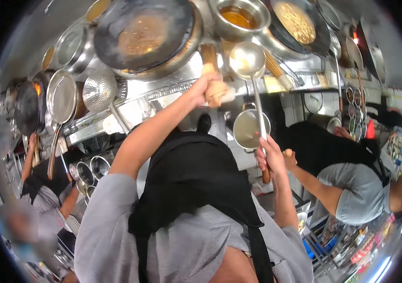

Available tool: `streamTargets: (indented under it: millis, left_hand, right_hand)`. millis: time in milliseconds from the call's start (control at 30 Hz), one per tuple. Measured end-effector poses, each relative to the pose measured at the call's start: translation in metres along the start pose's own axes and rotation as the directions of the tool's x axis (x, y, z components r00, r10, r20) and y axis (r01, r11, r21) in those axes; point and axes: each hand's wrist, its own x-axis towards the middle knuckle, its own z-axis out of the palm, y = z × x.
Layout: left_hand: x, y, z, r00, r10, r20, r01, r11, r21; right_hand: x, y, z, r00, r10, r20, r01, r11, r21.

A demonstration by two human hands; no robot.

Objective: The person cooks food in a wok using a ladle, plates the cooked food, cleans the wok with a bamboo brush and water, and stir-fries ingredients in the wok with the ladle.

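Observation:
My left hand (pixel 206 89) is closed round the pale handle of a bamboo wok brush (pixel 208 54), bristles pointing away from me at the stove edge. Some blur about its fingers hides the grip's detail. My right hand (pixel 270 154) grips the long handle of a metal ladle (pixel 247 59) near its wooden end; its bowl is raised by the stove edge. Ahead of my left hand sits a dark wok (pixel 104 45) with a shallow, steaming brown residue in it. A steel pot (pixel 217 28) of amber liquid stands right of the wok.
A perforated skimmer (pixel 100 89) and a fine strainer (pixel 63 96) lie left. Another bamboo brush (pixel 276 70) rests on the right; beyond it, a wok holds pale food (pixel 296 22). A metal pot (pixel 250 129) stands below the ladle. Co-workers (pixel 352 193) stand close on both sides.

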Motion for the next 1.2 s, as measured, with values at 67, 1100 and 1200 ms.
streamTargets:
  millis: [67,1100,1200]
  left_hand:
    - [-0.047,0.0,-0.03,0.978,-0.046,0.201,0.07,0.991,-0.114]
    - [-0.232,0.026,-0.146,0.852,0.36,-0.381,-0.46,0.861,-0.216]
    - [-0.186,0.063,-0.147,0.814,0.415,-0.406,-0.507,0.849,-0.148]
  right_hand:
    - [-0.015,-0.025,0.012,0.992,0.046,0.119,-0.057,0.994,0.088]
    - [0.258,-0.086,0.281,0.701,-0.524,0.484,0.588,0.04,-0.808]
    - [0.209,-0.082,0.258,0.702,-0.485,0.521,0.575,-0.045,-0.817]
